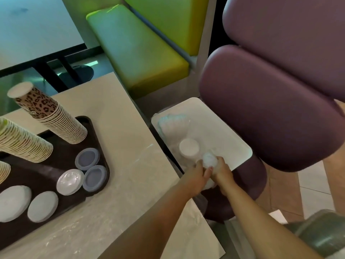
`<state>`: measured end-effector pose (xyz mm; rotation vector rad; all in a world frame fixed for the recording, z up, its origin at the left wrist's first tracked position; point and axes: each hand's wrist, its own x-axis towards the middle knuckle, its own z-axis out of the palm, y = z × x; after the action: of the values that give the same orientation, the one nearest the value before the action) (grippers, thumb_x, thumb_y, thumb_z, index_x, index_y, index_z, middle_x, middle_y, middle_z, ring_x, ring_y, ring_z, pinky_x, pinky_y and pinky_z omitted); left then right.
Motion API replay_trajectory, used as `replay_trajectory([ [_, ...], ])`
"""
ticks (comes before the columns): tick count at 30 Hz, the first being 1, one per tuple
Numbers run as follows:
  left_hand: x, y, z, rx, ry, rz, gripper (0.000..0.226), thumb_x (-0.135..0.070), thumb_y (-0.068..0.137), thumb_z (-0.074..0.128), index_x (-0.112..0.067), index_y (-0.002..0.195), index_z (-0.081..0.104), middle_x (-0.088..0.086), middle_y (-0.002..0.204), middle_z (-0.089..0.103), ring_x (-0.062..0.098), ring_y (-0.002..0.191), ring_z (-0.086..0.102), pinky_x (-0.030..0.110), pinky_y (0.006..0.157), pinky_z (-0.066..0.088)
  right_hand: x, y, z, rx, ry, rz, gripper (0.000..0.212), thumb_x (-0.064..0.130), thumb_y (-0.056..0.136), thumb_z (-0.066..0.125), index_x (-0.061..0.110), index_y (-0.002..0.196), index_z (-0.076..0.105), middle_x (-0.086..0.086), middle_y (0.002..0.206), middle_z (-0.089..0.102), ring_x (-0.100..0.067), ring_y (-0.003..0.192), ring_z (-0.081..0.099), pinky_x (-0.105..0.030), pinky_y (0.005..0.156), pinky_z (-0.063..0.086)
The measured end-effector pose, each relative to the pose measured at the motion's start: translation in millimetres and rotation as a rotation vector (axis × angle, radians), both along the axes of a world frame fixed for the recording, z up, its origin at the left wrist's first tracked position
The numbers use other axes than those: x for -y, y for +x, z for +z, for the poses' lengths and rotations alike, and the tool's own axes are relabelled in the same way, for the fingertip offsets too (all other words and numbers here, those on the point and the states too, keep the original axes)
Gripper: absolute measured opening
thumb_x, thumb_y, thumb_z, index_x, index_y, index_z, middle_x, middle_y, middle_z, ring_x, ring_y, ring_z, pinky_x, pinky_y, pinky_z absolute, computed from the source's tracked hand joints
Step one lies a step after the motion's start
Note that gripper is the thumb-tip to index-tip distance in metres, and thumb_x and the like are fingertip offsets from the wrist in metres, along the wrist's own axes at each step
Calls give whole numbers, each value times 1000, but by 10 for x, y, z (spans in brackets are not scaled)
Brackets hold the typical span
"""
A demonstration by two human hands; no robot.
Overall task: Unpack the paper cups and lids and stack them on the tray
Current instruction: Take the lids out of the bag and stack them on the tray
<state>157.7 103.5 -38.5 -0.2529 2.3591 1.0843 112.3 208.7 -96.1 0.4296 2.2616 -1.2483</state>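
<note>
A dark brown tray (pixel 61 152) on the beige table holds leaning stacks of paper cups: a leopard-print stack (pixel 50 113) and a green-patterned stack (pixel 22 143). Grey lids (pixel 87 158) and white lids (pixel 70 181) lie flat on it. To the right of the table, a white box (pixel 214 128) holds a white cup stack in clear plastic wrap (pixel 188 148). My left hand (pixel 196 174) and my right hand (pixel 222 171) meet at the near end of that pack, both gripping the bunched plastic wrap (pixel 210 161).
A purple padded chair (pixel 270 109) stands right behind the box. A green bench (pixel 134 49) and another table (pixel 33 25) are farther back. A plastic-wrapped bundle (pixel 321 232) lies on the tiled floor at the lower right.
</note>
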Motion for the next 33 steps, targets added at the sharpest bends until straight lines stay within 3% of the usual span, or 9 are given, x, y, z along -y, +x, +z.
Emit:
replay_trajectory([
  [4, -67, -6, 30, -105, 49, 29, 52, -36, 102, 33, -11, 147, 23, 16, 144, 40, 30, 126, 45, 35, 102, 36, -105, 38, 86, 34, -201, -170, 66, 44, 69, 74, 26, 126, 46, -6, 108, 62, -28, 93, 63, -42, 65, 59],
  [8, -108, 2, 176, -282, 49, 18, 45, -25, 102, 37, -12, 145, 30, 12, 144, 41, 26, 126, 45, 31, 103, 33, -264, 68, 318, -37, -416, -335, 59, 26, 77, 75, 20, 128, 44, -7, 112, 61, -27, 98, 62, -41, 66, 57],
  [12, -25, 62, 363, -485, 59, 49, 43, -16, 98, 42, -18, 141, 38, 6, 136, 48, 24, 120, 46, 39, 105, 37, -324, 200, 681, -93, -577, -378, 60, 22, 76, 76, 24, 127, 46, -3, 116, 60, -23, 103, 61, -43, 77, 56],
  [17, 260, 304, 727, -455, 193, 264, 39, -41, 99, 37, -32, 138, 40, 1, 138, 43, 16, 119, 47, 37, 100, 46, -26, 522, 1136, -164, -663, -174, 66, 26, 73, 76, 27, 130, 44, 2, 118, 58, -18, 107, 59, -33, 74, 54],
  [20, 556, 618, 909, -442, 226, 368, 40, -46, 96, 40, -33, 135, 44, -2, 135, 47, 15, 117, 50, 30, 94, 46, 314, 758, 1290, -192, -630, -35, 94, 47, 53, 83, 28, 134, 40, 1, 122, 54, -20, 110, 58, -38, 81, 57],
  [23, 917, 995, 967, -460, 284, 537, 26, -38, 95, 52, -27, 117, 56, 0, 115, 62, 17, 103, 58, 33, 89, 49, 665, 1032, 1354, -181, -604, 125, 112, 60, 38, 88, 32, 134, 37, 1, 126, 53, -21, 112, 58, -45, 90, 54],
  [28, 1340, 1587, 1005, -542, 304, 816, 3, -14, 87, 66, -15, 87, 63, 0, 90, 68, 14, 89, 64, 34, 83, 52, 1126, 1467, 1337, -95, -601, 335, 94, 49, 48, 85, 36, 126, 34, 4, 128, 48, -16, 113, 55, -44, 91, 53],
  [31, 1527, 1898, 1051, -589, 269, 886, 13, -7, 85, 66, -20, 82, 65, -4, 87, 68, 12, 85, 65, 32, 79, 56, 1370, 1691, 1311, 1, -605, 411, 106, 56, 49, 84, 33, 136, 27, 0, 132, 46, -22, 114, 55, -48, 87, 55],
  [33, 1637, 2060, 1072, -595, 267, 948, 15, -7, 85, 67, -22, 82, 64, -1, 89, 68, 15, 87, 65, 31, 77, 57, 1513, 1842, 1303, 37, -601, 457, 100, 48, 58, 82, 31, 138, 26, 0, 132, 47, -22, 114, 55, -46, 88, 55],
])
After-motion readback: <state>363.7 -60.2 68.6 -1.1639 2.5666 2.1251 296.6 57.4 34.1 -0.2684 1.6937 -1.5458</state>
